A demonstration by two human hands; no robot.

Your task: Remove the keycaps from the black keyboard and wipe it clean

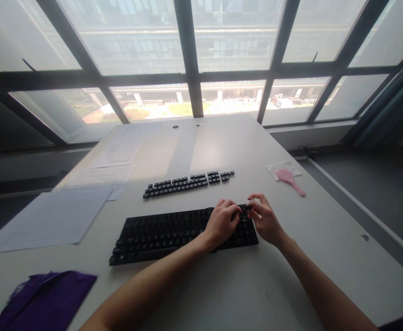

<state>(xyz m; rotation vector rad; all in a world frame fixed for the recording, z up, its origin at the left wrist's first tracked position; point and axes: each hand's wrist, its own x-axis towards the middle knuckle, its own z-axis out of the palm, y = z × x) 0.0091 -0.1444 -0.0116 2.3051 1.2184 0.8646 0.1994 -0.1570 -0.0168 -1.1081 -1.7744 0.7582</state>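
Toward the near side of the white surface, in the head view, a black keyboard lies flat, its long axis running left to right, with the right end angled slightly toward the far edge. Both hands are at its far right corner, so most of the keyboard's length stretches away to their left, toward the left edge of the surface. The left hand is nearer to that length and covers part of it; the right hand stands just past the right end. The left fingers are curled with thumb and index close together, though whether they pinch anything I cannot tell. The right fingers pinch a thin wire piece, perhaps a keycap puller. The dark bit between the fingertips is too small to make out.

The keyboard looks matte; its near rows carry keycaps with pale legends, while the far rows seem darker and flatter, possibly bare. Beyond it, toward the far edge, loose black keycaps stand in rows roughly parallel to it.
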